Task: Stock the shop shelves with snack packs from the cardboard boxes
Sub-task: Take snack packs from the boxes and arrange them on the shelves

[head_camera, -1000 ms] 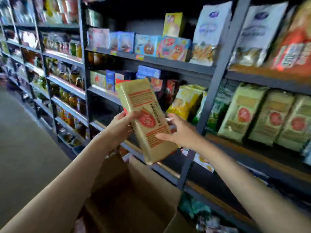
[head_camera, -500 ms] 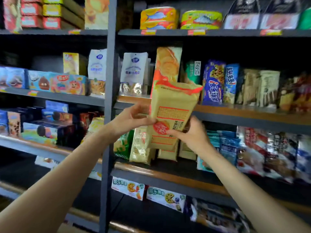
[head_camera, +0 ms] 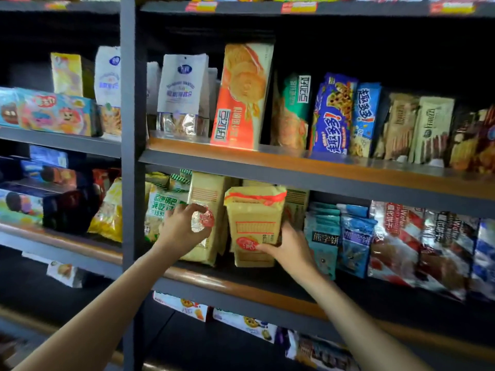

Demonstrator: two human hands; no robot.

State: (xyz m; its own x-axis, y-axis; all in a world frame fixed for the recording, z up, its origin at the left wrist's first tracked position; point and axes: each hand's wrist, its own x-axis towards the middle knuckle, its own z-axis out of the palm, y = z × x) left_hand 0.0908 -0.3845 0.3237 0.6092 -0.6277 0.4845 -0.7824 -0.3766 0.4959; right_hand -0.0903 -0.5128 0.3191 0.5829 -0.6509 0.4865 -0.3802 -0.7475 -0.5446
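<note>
Both arms reach to the shelf [head_camera: 267, 287]; right hand [head_camera: 286, 247] grips a yellow pack [head_camera: 254, 223]; left hand [head_camera: 184, 226] holds its neighbour [head_camera: 209, 191].

Shelf frame upright [head_camera: 129, 167]: grey matt painted metal. Shelf [head_camera: 321, 163] edge: orange-brown wood-look strip. Yellow snack pack [head_camera: 254, 223]: glossy plastic film. Blue pouches [head_camera: 322, 236]: crinkled, shiny plastic.

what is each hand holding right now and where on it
Right hand grips the yellow snack pack at its lower right edge. Left hand rests on the neighbouring yellow pack, fingers curled on its front.
</note>
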